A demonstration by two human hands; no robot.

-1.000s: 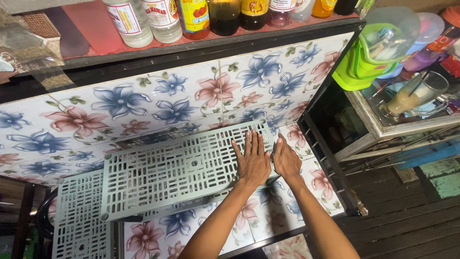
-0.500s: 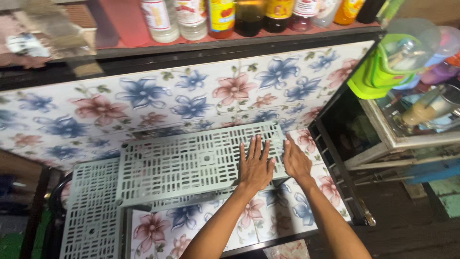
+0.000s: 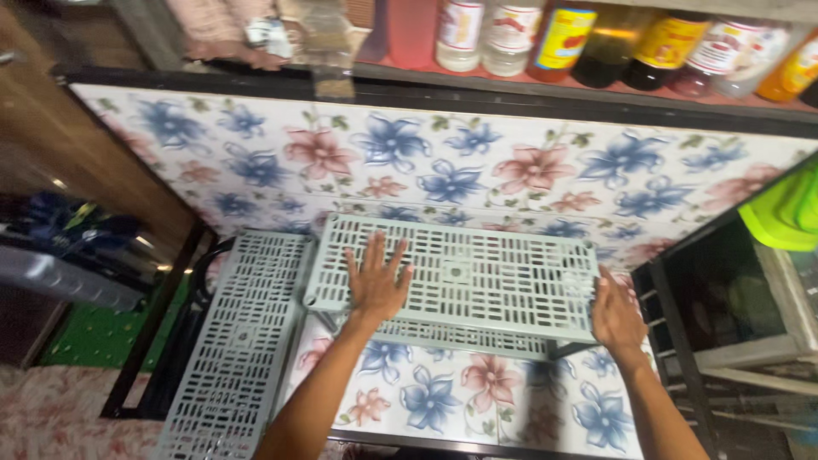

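Note:
A pale grey-green slotted plastic shelf panel (image 3: 486, 277) lies across the flowered surface, slightly raised over another panel edge. My left hand (image 3: 375, 281) rests flat on its left part, fingers spread. My right hand (image 3: 615, 317) grips the panel's right edge, fingers curled around the rim. A second slotted panel (image 3: 243, 341) of the same kind lies lengthwise to the left, partly under the first.
A flower-patterned covering (image 3: 477, 175) spans the surface and the wall behind. Several bottles (image 3: 596, 38) stand on a red shelf above. A black metal frame (image 3: 673, 341) and a bright green plastic thing (image 3: 788, 213) are at the right. Dark clutter sits at the left.
My view has swung left. My left hand slid from the panel's right part to its left part, and my right hand moved to grip the right edge.

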